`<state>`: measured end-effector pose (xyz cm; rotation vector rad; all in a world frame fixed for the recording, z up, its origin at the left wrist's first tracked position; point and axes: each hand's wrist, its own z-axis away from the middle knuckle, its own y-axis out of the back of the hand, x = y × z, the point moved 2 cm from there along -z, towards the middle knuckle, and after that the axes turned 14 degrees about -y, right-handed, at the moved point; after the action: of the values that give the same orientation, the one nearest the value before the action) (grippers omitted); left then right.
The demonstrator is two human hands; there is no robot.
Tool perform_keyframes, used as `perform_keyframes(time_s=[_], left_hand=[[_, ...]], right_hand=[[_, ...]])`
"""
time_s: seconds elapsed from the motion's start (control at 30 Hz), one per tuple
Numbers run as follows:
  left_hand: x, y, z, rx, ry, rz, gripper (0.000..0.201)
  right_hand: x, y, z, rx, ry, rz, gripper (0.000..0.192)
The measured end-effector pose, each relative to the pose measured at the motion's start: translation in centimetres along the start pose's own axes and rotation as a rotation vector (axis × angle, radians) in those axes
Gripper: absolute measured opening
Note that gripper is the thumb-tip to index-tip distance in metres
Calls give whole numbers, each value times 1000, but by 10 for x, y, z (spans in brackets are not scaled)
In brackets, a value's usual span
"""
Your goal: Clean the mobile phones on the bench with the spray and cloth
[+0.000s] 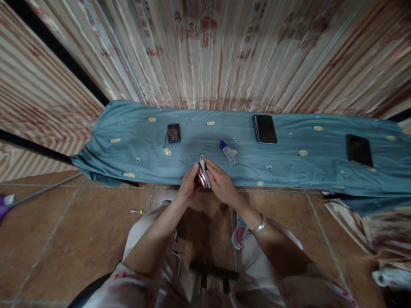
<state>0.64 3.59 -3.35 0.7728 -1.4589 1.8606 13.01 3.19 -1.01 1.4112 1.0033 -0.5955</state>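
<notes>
a room in a home, it seems: patterned striped curtains (224, 51) hang along the back, brown floor tiles (64, 239) cover the ground, and a teal cloth (154, 154) spread over them carries phones (265, 128) and a small bottle (229, 154) near its front edge.

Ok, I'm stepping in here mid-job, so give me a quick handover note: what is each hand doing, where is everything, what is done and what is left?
Left hand: fingers closed on the phone, held on edge above the near edge of the teal cloth.
Right hand: also gripping that phone, a pale strip against it; what the strip is cannot be told.
On the cloth: small blue-capped bottle just beyond the hands, small dark phone to the left, large dark phone and another dark phone to the right.
Done: cannot tell from this view.
Left: the phone in hand is still being worked; the other three lie flat, untouched.
</notes>
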Motion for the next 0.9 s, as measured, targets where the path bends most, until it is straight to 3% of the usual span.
perform_keyframes(time_s=[0.27, 0.47, 0.67, 0.9], left_hand=[[14, -8, -2, 70, 25, 78, 32], [18, -3, -6, 122, -34, 71, 33], [21, 1, -11, 96, -59, 26, 40], [23, -1, -12, 149, -100, 68, 32]], right_hand=[[9, -2, -1, 31, -43, 12, 49], [0, -1, 2, 49, -2, 47, 44], [-9, 0, 6, 72, 28, 91, 40], [-19, 2, 9, 118, 60, 123, 34]])
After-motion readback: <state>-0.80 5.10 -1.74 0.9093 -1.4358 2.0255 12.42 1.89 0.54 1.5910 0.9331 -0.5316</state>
